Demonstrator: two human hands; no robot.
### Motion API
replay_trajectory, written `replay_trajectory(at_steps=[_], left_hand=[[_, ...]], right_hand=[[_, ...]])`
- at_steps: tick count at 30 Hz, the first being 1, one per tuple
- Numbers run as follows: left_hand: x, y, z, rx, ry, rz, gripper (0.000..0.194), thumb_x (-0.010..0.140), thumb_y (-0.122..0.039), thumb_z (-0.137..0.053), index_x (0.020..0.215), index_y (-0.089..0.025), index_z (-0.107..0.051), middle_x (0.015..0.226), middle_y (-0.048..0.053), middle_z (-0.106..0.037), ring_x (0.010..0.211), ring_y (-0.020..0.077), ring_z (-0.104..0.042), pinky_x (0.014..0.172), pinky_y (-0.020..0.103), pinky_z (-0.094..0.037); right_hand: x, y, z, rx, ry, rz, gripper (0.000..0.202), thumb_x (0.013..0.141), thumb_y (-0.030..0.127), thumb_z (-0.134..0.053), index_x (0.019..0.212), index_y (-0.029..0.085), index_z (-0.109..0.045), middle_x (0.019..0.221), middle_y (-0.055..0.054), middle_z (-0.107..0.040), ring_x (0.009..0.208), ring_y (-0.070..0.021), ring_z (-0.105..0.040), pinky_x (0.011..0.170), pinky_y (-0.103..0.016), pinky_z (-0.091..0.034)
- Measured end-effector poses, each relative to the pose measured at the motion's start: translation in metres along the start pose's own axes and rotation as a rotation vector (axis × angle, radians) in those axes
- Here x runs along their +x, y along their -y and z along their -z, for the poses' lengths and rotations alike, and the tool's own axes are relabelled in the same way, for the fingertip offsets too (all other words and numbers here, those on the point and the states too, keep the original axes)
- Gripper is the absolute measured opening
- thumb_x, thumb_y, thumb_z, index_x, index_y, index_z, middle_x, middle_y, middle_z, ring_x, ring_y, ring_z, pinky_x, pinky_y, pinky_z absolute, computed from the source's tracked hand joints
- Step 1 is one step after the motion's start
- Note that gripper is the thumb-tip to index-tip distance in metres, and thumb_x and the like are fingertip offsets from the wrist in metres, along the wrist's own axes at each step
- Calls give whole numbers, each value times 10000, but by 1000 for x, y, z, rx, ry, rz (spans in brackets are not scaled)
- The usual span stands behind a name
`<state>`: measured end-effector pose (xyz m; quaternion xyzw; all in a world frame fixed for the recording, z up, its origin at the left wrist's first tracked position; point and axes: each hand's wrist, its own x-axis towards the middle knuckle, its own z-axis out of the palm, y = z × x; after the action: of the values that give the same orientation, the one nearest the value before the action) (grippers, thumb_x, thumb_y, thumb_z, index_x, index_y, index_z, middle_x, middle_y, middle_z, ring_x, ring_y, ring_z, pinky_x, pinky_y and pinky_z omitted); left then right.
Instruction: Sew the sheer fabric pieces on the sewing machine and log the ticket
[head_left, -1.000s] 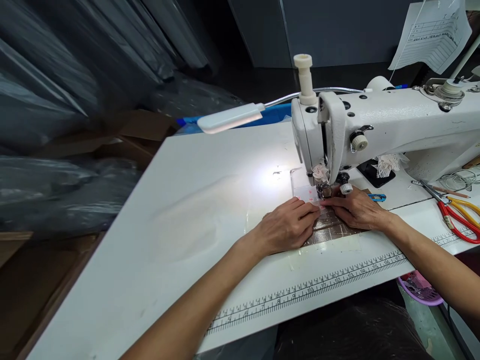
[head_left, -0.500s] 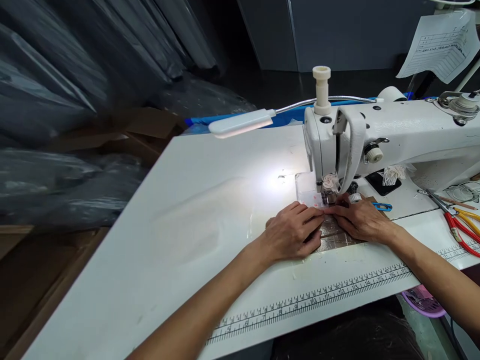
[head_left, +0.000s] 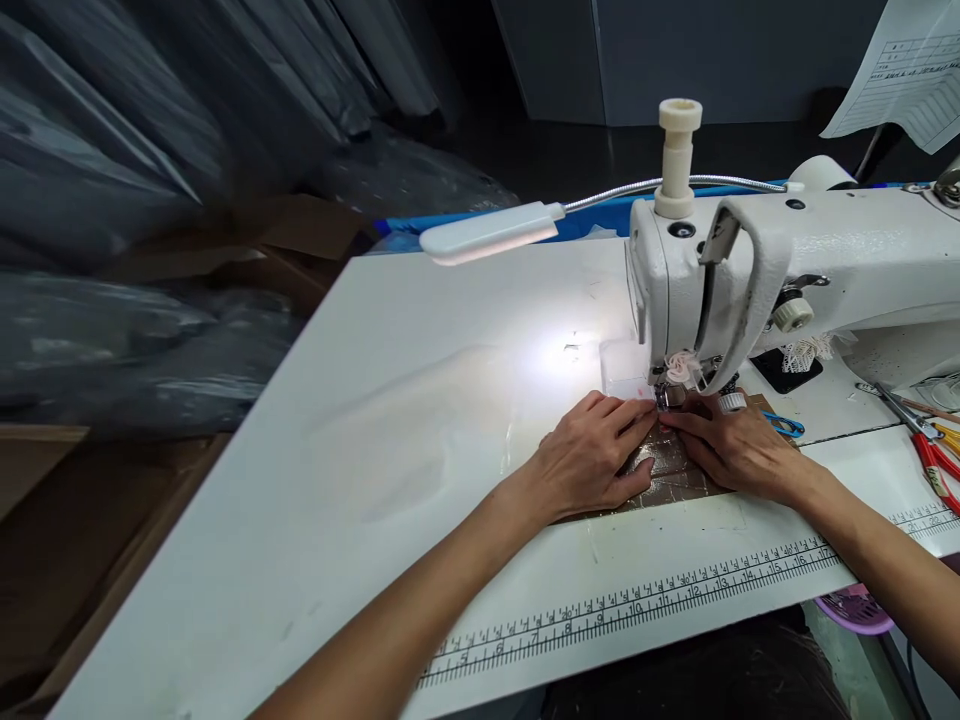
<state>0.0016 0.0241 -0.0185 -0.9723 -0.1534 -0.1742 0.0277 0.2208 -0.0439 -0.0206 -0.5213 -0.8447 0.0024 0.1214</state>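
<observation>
Beneath both hands a shiny brown sheet with a taped, gridded surface (head_left: 671, 478) lies on the white sewing table. My left hand (head_left: 596, 450) rests palm down on the sheet, thumb apart from the fingers, its fingertips reaching the presser foot (head_left: 670, 397). From the right, my right hand (head_left: 739, 445) lies on the same sheet, index finger stretched toward the foot and thumb lower down. A small pinkish-white piece (head_left: 640, 392) shows at the foot, partly covered by my fingers. The white sewing machine (head_left: 679, 270) stands directly behind my hands.
A lit lamp (head_left: 491, 232) on a bendy neck hangs over the table. Right of my hand are a blue clip-like tool (head_left: 784, 424) and red-handled scissors (head_left: 930, 465). A printed ruler (head_left: 637, 607) runs along the front edge; a purple basket (head_left: 855, 610) is below.
The view has shifted, so the machine sits farther right in it. More of the brown sheet shows below my left hand. Both hands stay close to the presser foot.
</observation>
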Motion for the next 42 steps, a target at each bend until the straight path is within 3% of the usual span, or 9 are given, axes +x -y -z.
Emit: replay_trajectory(at_steps=[7, 11, 14, 18, 23, 27, 30, 36, 42], left_hand=[[-1, 5, -1, 15, 17, 14, 427, 904, -363, -480, 1202, -77, -583, 1107, 157, -673, 885, 254, -614, 724, 386, -478], [1, 8, 0, 31, -5, -6, 431, 896, -387, -495, 1172, -70, -591, 1083, 151, -672, 873, 240, -605, 728, 373, -459], [2, 10, 0, 36, 14, 6, 436, 892, -403, -500, 1169, -78, -590, 1060, 138, -672, 871, 236, -598, 735, 368, -444], [3, 11, 1, 30, 74, 56, 428, 889, -435, -501, 1166, -120, -590, 1034, 107, -667, 891, 235, -587, 748, 361, -426], [4, 11, 1, -2, 75, 84, 431, 882, -445, -514, 1156, -123, -598, 1030, 110, -654, 934, 245, -570, 762, 361, -409], [2, 11, -1, -19, 57, 90, 433, 887, -451, -502, 1167, -134, -595, 1024, 111, -657, 925, 253, -569, 766, 376, -413], [2, 11, -3, -31, 51, 108, 416, 907, -436, -471, 1196, -156, -574, 1044, 113, -655, 935, 261, -569, 783, 397, -420], [2, 7, -2, -36, -27, 231, 473, 926, -366, -443, 1322, -107, -441, 1124, 165, -619, 1080, 301, -549, 879, 448, -413], [5, 5, -1, -121, 106, 285, 522, 972, -457, -390, 1343, -92, -422, 1142, 165, -624, 1176, 311, -532, 1032, 511, -346]], right_hand=[[1, 2, 2, 85, -1, -48, 336, 996, 265, -426, 1241, 231, -654, 982, -131, -600, 840, -239, -552, 704, -356, -471], [4, -3, 12, 282, -8, -109, 308, 973, 264, -408, 1015, 167, -697, 909, -112, -591, 828, -226, -569, 721, -348, -485], [6, -10, 22, 448, 0, -172, 277, 952, 263, -402, 836, 161, -633, 864, -87, -596, 767, -191, -570, 707, -325, -487], [10, -20, 27, 591, 1, -177, 214, 934, 267, -422, 805, 171, -563, 846, -69, -608, 787, -188, -580, 705, -309, -493], [12, -25, 14, 489, -103, -223, 207, 905, 192, -385, 766, 178, -539, 849, -89, -611, 771, -209, -584, 716, -354, -511], [8, -21, 12, 575, -121, -168, 176, 943, 257, -449, 933, 177, -606, 993, -90, -637, 905, -216, -610, 785, -343, -539], [4, -20, 16, 594, -114, -211, 181, 943, 278, -499, 1019, 174, -626, 1073, -93, -646, 952, -220, -627, 817, -343, -546], [3, -26, 11, 392, -294, -192, 229, 947, 254, -428, 914, 165, -636, 1016, -120, -645, 914, -227, -632, 801, -350, -541], [-1, -23, 6, 217, -322, -96, 236, 955, 223, -420, 953, 145, -643, 983, -140, -620, 919, -266, -593, 793, -410, -525]])
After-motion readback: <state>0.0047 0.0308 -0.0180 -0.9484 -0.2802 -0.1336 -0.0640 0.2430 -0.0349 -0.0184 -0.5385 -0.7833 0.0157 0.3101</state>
